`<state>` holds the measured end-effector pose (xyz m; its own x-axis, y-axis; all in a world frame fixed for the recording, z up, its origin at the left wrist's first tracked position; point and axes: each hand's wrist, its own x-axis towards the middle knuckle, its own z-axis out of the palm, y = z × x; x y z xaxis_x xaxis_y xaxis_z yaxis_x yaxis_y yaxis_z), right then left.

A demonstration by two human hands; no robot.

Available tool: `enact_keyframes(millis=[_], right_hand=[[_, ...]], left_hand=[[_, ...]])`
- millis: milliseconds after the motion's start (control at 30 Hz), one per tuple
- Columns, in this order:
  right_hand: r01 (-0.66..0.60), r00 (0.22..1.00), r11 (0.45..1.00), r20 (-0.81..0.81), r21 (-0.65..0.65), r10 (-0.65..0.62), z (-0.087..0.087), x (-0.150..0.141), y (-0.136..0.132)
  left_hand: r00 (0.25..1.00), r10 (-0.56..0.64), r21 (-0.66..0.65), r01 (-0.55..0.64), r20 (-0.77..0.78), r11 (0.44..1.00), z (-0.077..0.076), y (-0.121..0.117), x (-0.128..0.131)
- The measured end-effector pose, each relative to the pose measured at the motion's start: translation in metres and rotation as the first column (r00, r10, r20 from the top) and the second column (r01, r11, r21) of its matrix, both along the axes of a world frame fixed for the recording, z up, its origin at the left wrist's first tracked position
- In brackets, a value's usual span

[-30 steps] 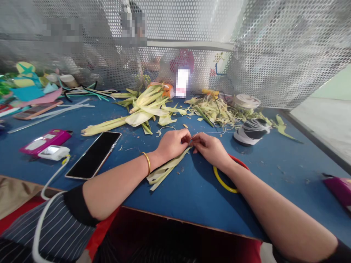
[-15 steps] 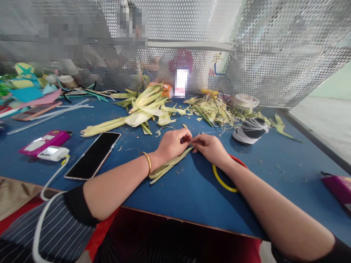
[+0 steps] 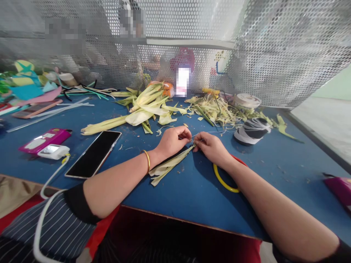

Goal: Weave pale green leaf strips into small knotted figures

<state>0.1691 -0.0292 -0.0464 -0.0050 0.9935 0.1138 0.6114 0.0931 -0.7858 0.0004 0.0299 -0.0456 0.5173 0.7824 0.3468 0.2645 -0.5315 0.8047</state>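
Note:
My left hand (image 3: 174,140) is closed in a pinch at the table's middle, on what looks like a thin white thread (image 3: 211,132). That thread runs back to the right toward a spool (image 3: 251,132) wound in black and white. My right hand (image 3: 210,146) pinches the gathered tip of a bundle of pale corn husk strips (image 3: 171,166). The strips fan out on the blue table below my left hand and wrist. The fingertips of both hands are close together, with a little thread between them; the exact wrap is too small to see.
A red and yellow ring (image 3: 223,180) lies under my right forearm. Corn husks (image 3: 148,109) and a heap of shredded husk (image 3: 216,111) lie farther back. At left are a black phone (image 3: 94,153) and a purple device (image 3: 45,140) with a white cable. A perforated screen (image 3: 189,22) stands behind.
My fingertips have drawn slightly apart, showing thread between them. The husk strips have shifted a little beneath my left hand. Both forearms stay nearly in place.

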Motion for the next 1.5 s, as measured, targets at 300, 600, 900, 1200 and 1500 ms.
enact_keyframes(millis=[300,600,900,1200,1500], right_hand=[[-0.01,0.995,0.999,-0.1,-0.032,0.007,-0.001,-0.001,-0.001],[-0.009,1.0,0.999,0.003,0.038,0.009,0.001,0.0,-0.001],[0.018,0.998,1.0,-0.053,-0.007,-0.019,-0.002,0.0,0.0],[-0.019,0.997,1.0,-0.081,0.016,0.02,-0.007,0.0,0.001],[0.01,1.0,0.996,-0.002,0.084,-0.01,-0.011,-0.001,0.002]], left_hand=[[1.0,-0.005,-0.051,0.006,0.012,0.999,-0.003,0.002,0.0],[1.0,-0.015,-0.092,0.017,0.022,0.996,-0.006,0.002,0.0],[1.0,-0.02,-0.12,0.022,0.022,0.993,-0.005,0.002,-0.001],[0.999,-0.034,-0.108,0.036,0.019,0.993,-0.006,0.003,-0.001],[0.999,-0.041,-0.093,0.044,0.032,0.995,-0.006,0.001,0.0]])
